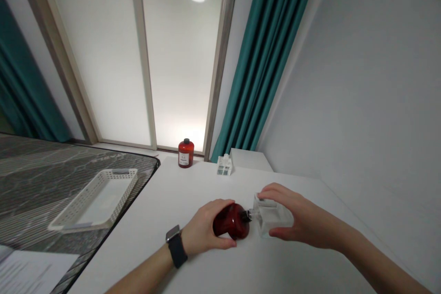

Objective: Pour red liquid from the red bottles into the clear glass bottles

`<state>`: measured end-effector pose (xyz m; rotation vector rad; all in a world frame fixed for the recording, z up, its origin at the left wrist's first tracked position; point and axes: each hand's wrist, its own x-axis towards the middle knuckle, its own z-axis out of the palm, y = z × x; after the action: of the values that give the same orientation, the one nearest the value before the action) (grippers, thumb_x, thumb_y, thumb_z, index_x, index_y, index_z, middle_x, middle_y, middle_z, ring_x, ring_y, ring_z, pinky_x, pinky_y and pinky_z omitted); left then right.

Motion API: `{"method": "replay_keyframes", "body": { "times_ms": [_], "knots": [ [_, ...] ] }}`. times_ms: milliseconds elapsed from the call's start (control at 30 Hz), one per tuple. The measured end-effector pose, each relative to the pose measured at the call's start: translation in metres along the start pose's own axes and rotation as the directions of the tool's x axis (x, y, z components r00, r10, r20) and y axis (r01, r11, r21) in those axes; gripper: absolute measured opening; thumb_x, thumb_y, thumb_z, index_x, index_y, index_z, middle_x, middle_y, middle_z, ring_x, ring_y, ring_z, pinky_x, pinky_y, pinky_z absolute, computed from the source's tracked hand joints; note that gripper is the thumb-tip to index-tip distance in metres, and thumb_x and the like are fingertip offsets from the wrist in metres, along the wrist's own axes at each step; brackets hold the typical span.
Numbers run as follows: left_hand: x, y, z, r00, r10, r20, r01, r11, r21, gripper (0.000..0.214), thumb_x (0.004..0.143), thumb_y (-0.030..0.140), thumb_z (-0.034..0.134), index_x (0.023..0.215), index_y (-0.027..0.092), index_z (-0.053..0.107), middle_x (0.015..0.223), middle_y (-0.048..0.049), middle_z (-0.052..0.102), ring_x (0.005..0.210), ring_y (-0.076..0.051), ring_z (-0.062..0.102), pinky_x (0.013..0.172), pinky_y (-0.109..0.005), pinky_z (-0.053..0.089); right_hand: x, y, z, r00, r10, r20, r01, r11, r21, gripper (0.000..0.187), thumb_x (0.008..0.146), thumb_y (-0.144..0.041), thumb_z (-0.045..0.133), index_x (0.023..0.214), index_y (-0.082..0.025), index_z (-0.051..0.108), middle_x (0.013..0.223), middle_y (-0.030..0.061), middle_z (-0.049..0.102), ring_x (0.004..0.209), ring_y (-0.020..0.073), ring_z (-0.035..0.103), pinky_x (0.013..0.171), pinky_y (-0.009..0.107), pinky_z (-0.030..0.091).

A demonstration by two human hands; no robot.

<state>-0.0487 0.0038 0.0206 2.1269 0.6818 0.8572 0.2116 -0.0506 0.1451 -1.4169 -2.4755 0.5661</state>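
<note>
Red bottle [239, 225] faces clear bottle [270, 219], neck to neck — left hand [203, 227] clasping the first, right hand [306, 218] the second.

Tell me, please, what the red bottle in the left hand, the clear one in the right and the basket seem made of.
Red bottle: glossy, tinted glass or plastic; its highlights fit either. Clear bottle: glossy, probably glass, perhaps plastic, given its transparent walls. Basket: likely matte plastic, given its evenly perforated sides.

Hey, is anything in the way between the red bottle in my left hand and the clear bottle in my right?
Nothing visible is. The red bottle in your left hand and the clear bottle in your right hand face neck to neck; whether they touch is hard to tell.
</note>
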Motion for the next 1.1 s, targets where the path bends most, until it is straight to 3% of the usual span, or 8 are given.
{"method": "replay_keyframes", "body": {
  "times_ms": [233,1100],
  "knots": [
    [-0.0004,0.0018,0.0003,1.0,-0.015,-0.019,0.014,0.998,-0.064,0.079,0.06,0.03,0.087,0.13,0.022,0.05,0.124,-0.0089,0.064,0.11,-0.029,0.061,0.1,-0.043,0.047,0.0013,-0.0021,-0.0036,1.0,-0.015,-0.012,0.015,1.0,-0.024,0.057,0.075,-0.031,0.075,0.128,-0.027,0.053,0.133,0.0081,0.053,0.122,0.0266,0.051,0.108,0.042,0.04],
    [-0.0013,-0.0025,0.0031,1.0,-0.013,-0.01,0.012,0.996,-0.093,0.082,0.06,0.03,0.089,0.131,0.022,0.049,0.128,-0.0078,0.062,0.112,-0.028,0.06,0.101,-0.042,0.046,0.0042,-0.0044,-0.0064,1.0,-0.004,0.007,0.005,0.998,-0.063,0.059,0.075,-0.032,0.075,0.129,-0.023,0.055,0.134,0.0107,0.052,0.124,0.0269,0.05,0.109,0.043,0.039]
  ]
}}
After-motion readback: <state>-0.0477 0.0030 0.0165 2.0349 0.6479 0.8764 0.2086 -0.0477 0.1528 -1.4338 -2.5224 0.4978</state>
